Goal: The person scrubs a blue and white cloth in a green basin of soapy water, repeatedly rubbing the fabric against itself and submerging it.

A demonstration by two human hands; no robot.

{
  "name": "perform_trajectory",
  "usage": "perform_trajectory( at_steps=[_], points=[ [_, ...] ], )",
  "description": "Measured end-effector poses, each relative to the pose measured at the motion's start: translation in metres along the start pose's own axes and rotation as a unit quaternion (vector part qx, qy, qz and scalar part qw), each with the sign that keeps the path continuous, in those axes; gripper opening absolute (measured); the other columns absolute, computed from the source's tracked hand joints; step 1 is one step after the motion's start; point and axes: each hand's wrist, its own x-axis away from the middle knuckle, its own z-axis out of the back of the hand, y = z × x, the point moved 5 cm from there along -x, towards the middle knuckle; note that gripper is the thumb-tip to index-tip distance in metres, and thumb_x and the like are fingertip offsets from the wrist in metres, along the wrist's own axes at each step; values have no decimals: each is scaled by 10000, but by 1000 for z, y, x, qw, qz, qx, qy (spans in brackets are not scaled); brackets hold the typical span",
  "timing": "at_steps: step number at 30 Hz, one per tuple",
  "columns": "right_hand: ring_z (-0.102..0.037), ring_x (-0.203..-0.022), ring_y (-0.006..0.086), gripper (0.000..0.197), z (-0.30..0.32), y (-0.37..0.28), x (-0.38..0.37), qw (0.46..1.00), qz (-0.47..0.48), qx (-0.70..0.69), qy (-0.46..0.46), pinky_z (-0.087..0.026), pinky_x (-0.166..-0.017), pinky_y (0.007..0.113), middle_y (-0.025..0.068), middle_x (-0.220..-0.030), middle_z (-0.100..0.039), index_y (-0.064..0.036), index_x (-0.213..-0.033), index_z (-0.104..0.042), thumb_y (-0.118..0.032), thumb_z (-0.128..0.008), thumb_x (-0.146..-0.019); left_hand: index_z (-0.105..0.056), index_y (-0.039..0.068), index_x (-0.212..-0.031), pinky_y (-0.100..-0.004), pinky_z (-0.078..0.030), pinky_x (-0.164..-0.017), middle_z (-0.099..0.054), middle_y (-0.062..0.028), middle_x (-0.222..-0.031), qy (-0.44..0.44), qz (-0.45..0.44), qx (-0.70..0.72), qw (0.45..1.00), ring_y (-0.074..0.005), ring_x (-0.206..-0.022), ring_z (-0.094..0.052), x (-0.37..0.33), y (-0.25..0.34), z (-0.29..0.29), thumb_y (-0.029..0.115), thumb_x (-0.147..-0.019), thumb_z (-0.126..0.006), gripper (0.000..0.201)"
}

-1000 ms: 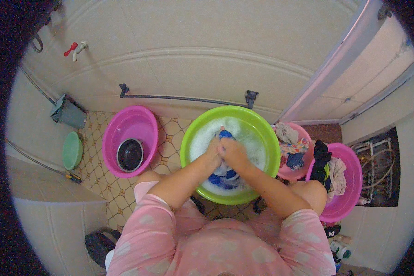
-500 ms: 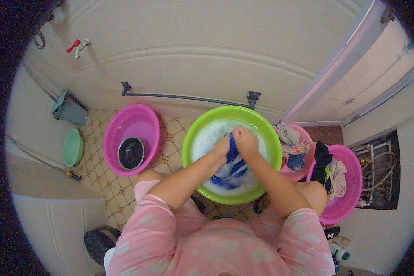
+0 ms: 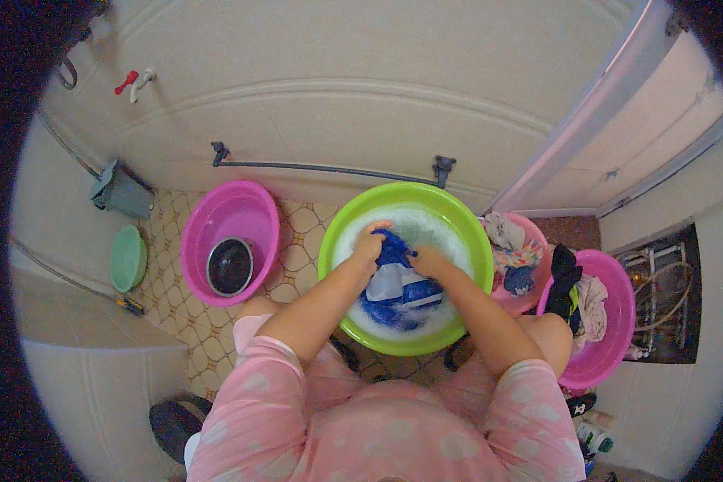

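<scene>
A blue and white striped garment (image 3: 398,285) lies partly in sudsy water inside a lime-green basin (image 3: 480,293) in front of me. My left hand (image 3: 369,247) grips its upper left edge. On the right side of the same cloth, my right hand (image 3: 429,262) is closed on a bunched part of it. Between my hands the fabric is spread out, and its lower end sinks into the white foam (image 3: 434,223). The fingertips of both hands are partly hidden by the cloth and the angle.
Left stands a magenta basin (image 3: 271,229) holding a dark round bowl (image 3: 230,267); beyond it are a small green basin (image 3: 128,258) and a grey bin (image 3: 123,190). Right are a pink basin (image 3: 532,230) and another magenta basin (image 3: 622,321), both with clothes. A pipe (image 3: 329,169) runs along the wall.
My hands have moved apart, the left one up and leftward, the right one slightly down. The garment, bunched between them before, is now spread wider with its white stripes showing.
</scene>
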Motion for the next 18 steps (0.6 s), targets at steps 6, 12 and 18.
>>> perform_trajectory(
  at_steps=[6, 12, 18],
  points=[
    [-526, -953, 352, 347, 14, 6, 2, 957, -96, -185, 202, -396, -833, 418, 222, -987, -555, -37, -1053, -515, -267, -511, -792, -557, 95, -995, -337, -469, -709, -591, -77, -889, 21, 10, 94, 995, -194, -770, -562, -10, -16, -1, 161, -844, -384, 239],
    [-553, -860, 353, 279, 28, -71, 38, 939, 47, -258, 223, -422, -743, 422, 193, -902, -579, -28, -923, -534, -278, -512, -802, -507, 127, -1008, -363, -465, -722, -572, -98, -912, -148, 155, 207, 955, -214, -829, -558, 14, -4, -25, 534, -828, -404, 457],
    [-560, -774, 360, 241, 29, -82, 48, 962, 150, -116, 199, -432, -692, 441, 190, -833, -581, -36, -858, -547, -267, -501, -808, -534, 104, -986, -357, -458, -730, -578, -83, -890, -196, 144, 281, 929, -210, -832, -553, 34, 7, -50, 466, -847, -425, 403]
  ],
)
